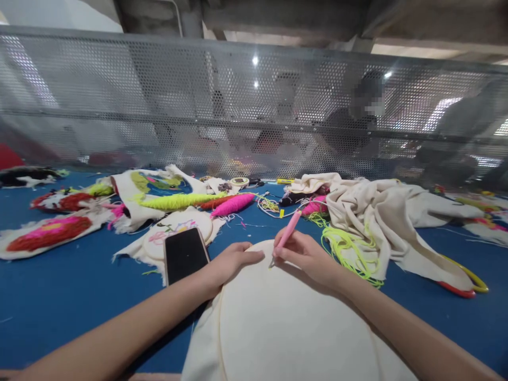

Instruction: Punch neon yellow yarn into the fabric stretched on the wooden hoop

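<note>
A large embroidery hoop (299, 312) stretched with plain off-white cloth lies tilted in front of me. My left hand (234, 264) grips its far left rim, the thumb resting on the cloth and the other fingers mostly hidden. Pinched in my right hand (305, 256) is a pink punch needle (289, 230), slanted, its metal tip at the cloth near the far rim. A speck of yellow-green shows at that tip. Whether the tip has pierced the cloth I cannot tell.
Left of the hoop, a black-screened phone (186, 256) rests against a smaller embroidered hoop (178, 227). Yellow yarn (174, 201) and pink yarn (234, 205) lie behind. Crumpled cloth (365, 211) and neon yarn strands (349, 246) are at right. A perforated metal screen (238, 106) borders the blue table (79, 301).
</note>
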### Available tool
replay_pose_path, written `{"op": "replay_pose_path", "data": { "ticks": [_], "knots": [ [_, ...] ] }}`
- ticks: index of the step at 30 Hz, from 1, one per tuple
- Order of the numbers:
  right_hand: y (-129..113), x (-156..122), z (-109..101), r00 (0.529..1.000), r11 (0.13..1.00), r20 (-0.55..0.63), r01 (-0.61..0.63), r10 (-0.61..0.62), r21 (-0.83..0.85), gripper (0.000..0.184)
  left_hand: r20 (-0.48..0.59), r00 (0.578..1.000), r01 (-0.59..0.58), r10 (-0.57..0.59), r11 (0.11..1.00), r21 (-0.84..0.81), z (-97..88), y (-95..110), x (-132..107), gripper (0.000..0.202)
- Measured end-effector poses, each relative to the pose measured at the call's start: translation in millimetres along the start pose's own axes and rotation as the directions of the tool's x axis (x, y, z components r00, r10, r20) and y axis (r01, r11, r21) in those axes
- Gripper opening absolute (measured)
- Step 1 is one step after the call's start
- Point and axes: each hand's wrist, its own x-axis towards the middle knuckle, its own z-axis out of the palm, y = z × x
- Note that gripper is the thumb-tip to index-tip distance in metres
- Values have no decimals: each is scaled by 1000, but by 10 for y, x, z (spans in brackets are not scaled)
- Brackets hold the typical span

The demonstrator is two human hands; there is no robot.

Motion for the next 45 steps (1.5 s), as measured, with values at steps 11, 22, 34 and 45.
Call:
{"op": "replay_pose_path", "data": {
  "ticks": [11, 22, 34, 45],
  "knots": [
    [-3, -123, -38, 974, 848, -64, 157, -219, -506, 20, -10, 1000, -7, 8, 988, 151, 43, 29, -24, 36],
    [-27, -185, 18, 940, 800, -131, 188, -315, -569, 16, -60, 996, -60, 72, 982, 179, 121, 22, -78, 26],
    [-69, -177, 59, 949, 794, -64, 219, -307, -567, 11, -58, 972, -197, 227, 926, 322, 124, 31, -171, 23],
    [-90, -246, 20, 910, 688, -202, 116, -363, -716, 18, -23, 955, -261, 297, 870, 419, 77, 2, -154, 21]
  ]
}}
